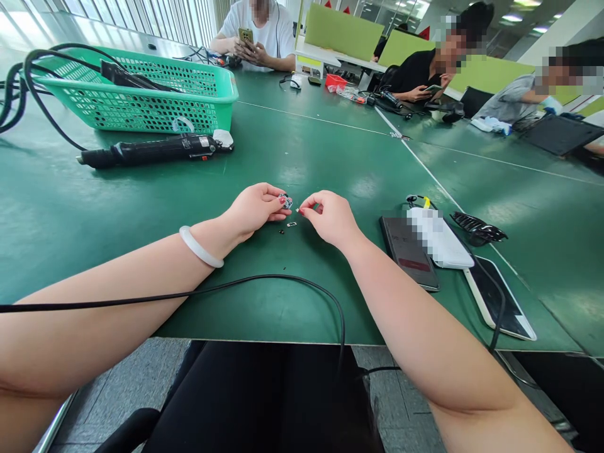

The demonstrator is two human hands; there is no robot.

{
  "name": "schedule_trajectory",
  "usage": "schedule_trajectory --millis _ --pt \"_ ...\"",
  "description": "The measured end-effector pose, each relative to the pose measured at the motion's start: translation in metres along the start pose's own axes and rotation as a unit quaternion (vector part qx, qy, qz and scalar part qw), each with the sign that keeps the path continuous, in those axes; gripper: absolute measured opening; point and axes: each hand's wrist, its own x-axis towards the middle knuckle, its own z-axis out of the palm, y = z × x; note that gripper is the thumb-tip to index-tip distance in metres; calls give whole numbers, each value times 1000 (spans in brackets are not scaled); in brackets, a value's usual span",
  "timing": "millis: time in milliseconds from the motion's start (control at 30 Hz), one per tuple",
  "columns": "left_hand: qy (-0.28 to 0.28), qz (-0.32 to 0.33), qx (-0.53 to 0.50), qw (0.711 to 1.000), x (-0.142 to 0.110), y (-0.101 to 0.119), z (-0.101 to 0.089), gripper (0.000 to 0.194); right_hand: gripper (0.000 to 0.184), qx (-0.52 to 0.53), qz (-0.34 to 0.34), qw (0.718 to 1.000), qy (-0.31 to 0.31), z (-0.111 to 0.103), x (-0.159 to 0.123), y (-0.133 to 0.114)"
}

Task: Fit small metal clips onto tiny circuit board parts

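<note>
My left hand (264, 207) is closed on a small silvery metal part (286, 201), held between thumb and fingers just above the green tabletop. Facing it, my right hand (326, 217) pinches a tiny pale piece (297, 211) at the fingertips; its kind is too small to make out. The two hands are close but apart. Below them lie a small flat metal plate (291, 224) with an opening in it and a tiny dark bit (282, 231). A pale bangle sits on my left wrist.
A black electric screwdriver (151, 150) lies before a green basket (155, 113) with cables. A black cable (264, 277) crosses my left forearm. At right are a dark box (408, 251), a white pouch-like item (441, 239) and a phone (500, 302). Several people sit farther back.
</note>
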Motion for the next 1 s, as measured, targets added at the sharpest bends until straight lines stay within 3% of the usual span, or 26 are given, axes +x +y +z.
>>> schedule_trajectory --millis 133,300,633,800,867,1000 --pt "-45 -1 -8 999 -2 0 0 12 9 62 -33 996 50 -2 -4 -15" --pt "-83 21 -24 996 -2 -1 2 14 9 76 -18 994 73 -1 -7 -22" --pt "-110 -7 -88 990 -2 -1 1 28 12 124 -21 989 73 0 -8 -26" --pt "-91 -23 -120 988 2 -5 -2 22 19 147 4 985 88 -5 -5 -19" --pt "-68 -27 -138 988 4 -6 -3 22 18 124 18 990 63 -6 -4 -16" --pt "-9 -37 -170 985 5 -4 -3 21 11 49 8 997 -59 -1 -6 -18"
